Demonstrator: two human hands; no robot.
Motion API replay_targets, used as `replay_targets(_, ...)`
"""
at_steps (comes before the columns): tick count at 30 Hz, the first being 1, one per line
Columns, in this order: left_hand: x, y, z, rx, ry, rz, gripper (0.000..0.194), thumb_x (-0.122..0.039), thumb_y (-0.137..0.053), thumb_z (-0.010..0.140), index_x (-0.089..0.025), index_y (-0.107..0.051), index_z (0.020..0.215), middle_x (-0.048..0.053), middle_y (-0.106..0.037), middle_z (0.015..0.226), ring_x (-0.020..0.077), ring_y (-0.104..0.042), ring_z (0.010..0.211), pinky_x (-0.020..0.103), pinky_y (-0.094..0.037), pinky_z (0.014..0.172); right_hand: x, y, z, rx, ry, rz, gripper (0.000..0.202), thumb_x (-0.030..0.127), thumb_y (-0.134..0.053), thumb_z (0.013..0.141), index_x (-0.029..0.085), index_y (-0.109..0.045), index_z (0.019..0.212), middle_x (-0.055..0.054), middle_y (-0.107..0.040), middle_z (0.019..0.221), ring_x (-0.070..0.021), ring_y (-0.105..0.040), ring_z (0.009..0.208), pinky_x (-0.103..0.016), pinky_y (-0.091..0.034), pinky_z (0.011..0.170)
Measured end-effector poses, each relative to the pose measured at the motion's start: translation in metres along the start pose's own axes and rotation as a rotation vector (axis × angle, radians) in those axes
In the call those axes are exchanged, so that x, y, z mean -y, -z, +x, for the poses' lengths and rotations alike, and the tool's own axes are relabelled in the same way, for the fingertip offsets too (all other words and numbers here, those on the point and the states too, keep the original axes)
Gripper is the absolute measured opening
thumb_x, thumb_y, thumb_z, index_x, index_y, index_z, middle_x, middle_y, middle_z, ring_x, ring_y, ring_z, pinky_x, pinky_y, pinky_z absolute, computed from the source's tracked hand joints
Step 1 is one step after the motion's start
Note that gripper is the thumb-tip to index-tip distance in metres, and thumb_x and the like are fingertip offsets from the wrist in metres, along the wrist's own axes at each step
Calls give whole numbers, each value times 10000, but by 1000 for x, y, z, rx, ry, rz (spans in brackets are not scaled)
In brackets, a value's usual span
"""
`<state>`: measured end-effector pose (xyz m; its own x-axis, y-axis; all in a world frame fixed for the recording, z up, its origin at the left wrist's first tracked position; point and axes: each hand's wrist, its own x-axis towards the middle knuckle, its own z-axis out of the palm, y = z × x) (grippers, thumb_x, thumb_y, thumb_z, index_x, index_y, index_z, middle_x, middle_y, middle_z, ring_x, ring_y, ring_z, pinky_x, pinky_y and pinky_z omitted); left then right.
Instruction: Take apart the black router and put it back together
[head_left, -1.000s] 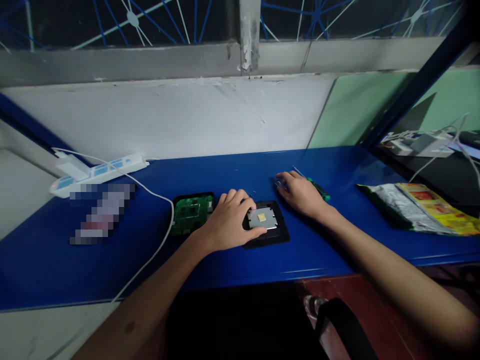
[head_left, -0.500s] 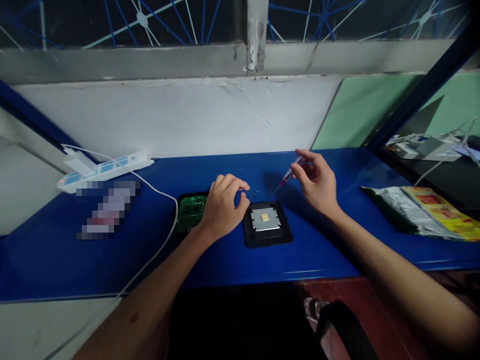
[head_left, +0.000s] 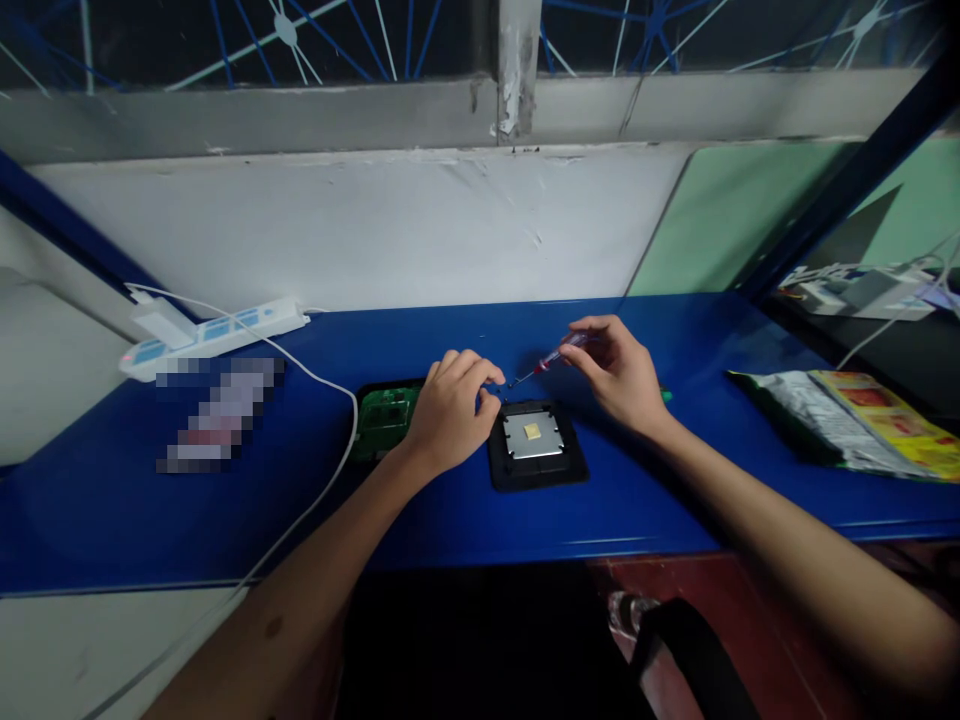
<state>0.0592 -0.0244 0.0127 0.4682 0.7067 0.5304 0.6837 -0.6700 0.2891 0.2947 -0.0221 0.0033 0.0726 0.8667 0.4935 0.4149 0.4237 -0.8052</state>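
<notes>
My right hand [head_left: 619, 375] grips a small screwdriver [head_left: 559, 355] with a clear handle and red collar. Its thin shaft points left and down, its tip close to a few tiny dark screws [head_left: 511, 386] on the blue table. My left hand [head_left: 454, 410] is beside these screws, fingers curled, with a small gap between thumb and index fingertip; nothing shows in it. Below the screws lies a square black cover [head_left: 574, 465] with a silver metal plate [head_left: 517, 437] and a beige pad [head_left: 532, 431] at its centre. Partly behind my left hand is a black casing holding a green circuit board [head_left: 382, 415].
A white power strip [head_left: 259, 320] sits at the back left, its white cable [head_left: 319, 505] running down across the blue table [head_left: 457, 530]. A blurred-out item [head_left: 225, 415] lies near it. On the right is a silver and yellow packet [head_left: 847, 420]; a green object peeks out behind my right wrist.
My right hand has moved left and slightly down, bringing the screwdriver tip from above the black cover's right side to the small screws. My left hand has barely moved.
</notes>
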Motion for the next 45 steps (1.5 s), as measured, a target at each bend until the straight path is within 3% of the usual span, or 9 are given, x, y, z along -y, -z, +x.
replay_targets(14, -2, -1, -1, 70, -77, -29, 217, -83, -440, 852, -227, -580, 933, 34, -647, 950, 224, -549, 897, 378, -429, 797, 6, 7, 7, -117, 10, 55, 292, 432, -636, 895, 252, -579, 1117, -3, -618, 864, -158, -656, 721, -359, -592, 731)
replay_targets(22, -10, -2, -7, 204, -142, -95, 95, -260, -553, 931, -232, -594, 1011, 43, -649, 1031, 240, -553, 955, 403, -447, 838, 11, 10, 10, -135, -17, 56, 235, 393, -597, 906, 251, -581, 1093, -1, -584, 822, -147, -608, 646, -349, -563, 655)
replay_targets(30, -12, -5, -10, 278, -206, -105, 267, -414, -670, 916, -206, -617, 1074, 60, -630, 1105, 257, -531, 1030, 423, -456, 908, 8, 9, 10, -133, -34, 168, 204, 361, -676, 866, 248, -642, 1033, 13, -590, 802, -118, -567, 602, -309, -525, 582)
replay_targets(45, -10, -6, -9, 262, -227, -70, 302, -433, -681, 913, -194, -621, 1087, 60, -625, 1121, 256, -520, 1040, 411, -451, 899, 3, 9, 9, -93, -28, 136, 193, 322, -660, 881, 249, -643, 1059, 22, -601, 766, -123, -578, 610, -310, -508, 599)
